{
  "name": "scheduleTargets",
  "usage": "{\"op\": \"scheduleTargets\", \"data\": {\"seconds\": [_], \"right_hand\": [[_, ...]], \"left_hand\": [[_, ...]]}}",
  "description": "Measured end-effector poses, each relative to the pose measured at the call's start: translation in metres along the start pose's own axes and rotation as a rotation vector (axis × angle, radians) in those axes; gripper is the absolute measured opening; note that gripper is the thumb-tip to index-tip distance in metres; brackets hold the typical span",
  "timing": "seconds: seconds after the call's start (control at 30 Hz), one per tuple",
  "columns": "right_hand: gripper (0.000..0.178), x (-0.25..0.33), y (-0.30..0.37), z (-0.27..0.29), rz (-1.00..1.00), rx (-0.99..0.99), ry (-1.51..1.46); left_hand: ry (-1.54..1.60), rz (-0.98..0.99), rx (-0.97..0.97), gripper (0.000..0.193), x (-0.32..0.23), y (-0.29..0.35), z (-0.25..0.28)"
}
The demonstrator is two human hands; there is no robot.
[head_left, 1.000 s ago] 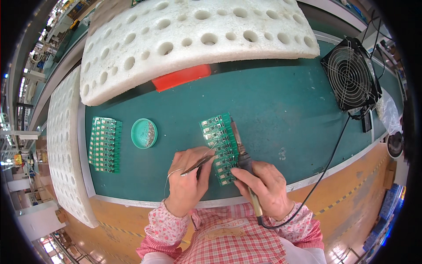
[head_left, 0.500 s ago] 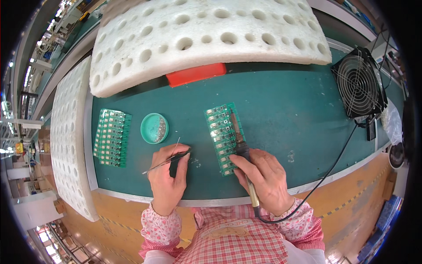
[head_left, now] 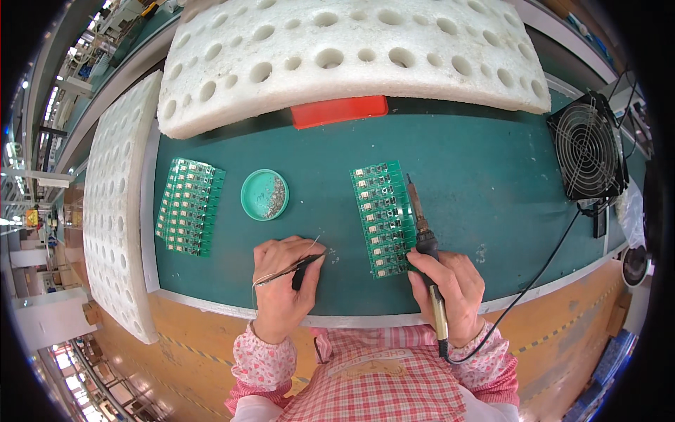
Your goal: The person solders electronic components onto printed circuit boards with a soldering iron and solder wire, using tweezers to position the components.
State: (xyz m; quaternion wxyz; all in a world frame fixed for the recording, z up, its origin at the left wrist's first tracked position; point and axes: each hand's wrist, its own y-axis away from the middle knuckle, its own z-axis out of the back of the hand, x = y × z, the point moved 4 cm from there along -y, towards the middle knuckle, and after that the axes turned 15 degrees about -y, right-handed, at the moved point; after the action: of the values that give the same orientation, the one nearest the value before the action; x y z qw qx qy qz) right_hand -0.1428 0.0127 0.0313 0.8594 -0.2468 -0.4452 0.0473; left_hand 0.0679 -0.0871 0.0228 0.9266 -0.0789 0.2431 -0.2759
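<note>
My right hand (head_left: 453, 292) is closed round a soldering iron (head_left: 425, 240), its tip pointing away from me. The tip stands just right of the far end of a green circuit board panel (head_left: 383, 224), which carries rows of small white and dark parts. My left hand (head_left: 281, 299) rests near the front edge and pinches black-gripped tweezers (head_left: 301, 266). A thin wire also shows at that hand; how it is held is hidden. Beyond the left hand sits a round green dish (head_left: 246, 208) with small metallic bits along one side.
More green circuit boards (head_left: 188, 211) lie overlapped at the left. Large white foam blocks with holes (head_left: 358, 81) stand along the back and left side (head_left: 116, 211). A red bin (head_left: 341, 111) shows under the back foam. A black fan (head_left: 587, 151) stands at the right. The iron's cable (head_left: 524, 285) trails rightward.
The whole view has shifted a little. The iron's tip has moved from over the panel to just off its right edge. My left hand still holds the tweezers, slightly nearer me.
</note>
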Motion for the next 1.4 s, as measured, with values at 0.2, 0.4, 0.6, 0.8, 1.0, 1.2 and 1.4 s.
{"op": "scheduleTargets", "data": {"seconds": [0.2, 0.4, 0.6, 0.8, 1.0, 1.2, 1.4], "right_hand": [[0.043, 0.0003, -0.0005, 0.0001, 0.003, 0.007, -0.009], [0.042, 0.0007, -0.0009, 0.0001, 0.005, 0.012, -0.013], [0.042, 0.0006, -0.0003, 0.0006, 0.007, 0.011, -0.015], [0.042, 0.0013, -0.0011, 0.0011, 0.012, 0.009, -0.02], [0.041, 0.0011, -0.0014, 0.001, 0.01, 0.007, -0.022], [0.04, 0.0015, -0.0012, 0.0011, 0.011, 0.006, -0.018], [0.039, 0.0001, -0.001, 0.0049, -0.004, -0.017, -0.059]], "left_hand": [[0.002, -0.001, 0.001, 0.018, -0.0022, -0.0008, 0.0006], [0.004, -0.006, -0.007, 0.018, -0.0018, -0.001, -0.0008], [-0.005, 0.018, -0.018, 0.017, -0.0022, -0.0015, -0.0006], [-0.001, 0.001, -0.009, 0.017, -0.0014, -0.001, -0.001], [0.0, -0.002, -0.019, 0.018, -0.0019, -0.0013, -0.0022], [-0.008, -0.016, -0.025, 0.019, -0.0018, -0.0015, -0.0014], [-0.007, -0.024, -0.026, 0.019, -0.0068, -0.0032, -0.003]]}}
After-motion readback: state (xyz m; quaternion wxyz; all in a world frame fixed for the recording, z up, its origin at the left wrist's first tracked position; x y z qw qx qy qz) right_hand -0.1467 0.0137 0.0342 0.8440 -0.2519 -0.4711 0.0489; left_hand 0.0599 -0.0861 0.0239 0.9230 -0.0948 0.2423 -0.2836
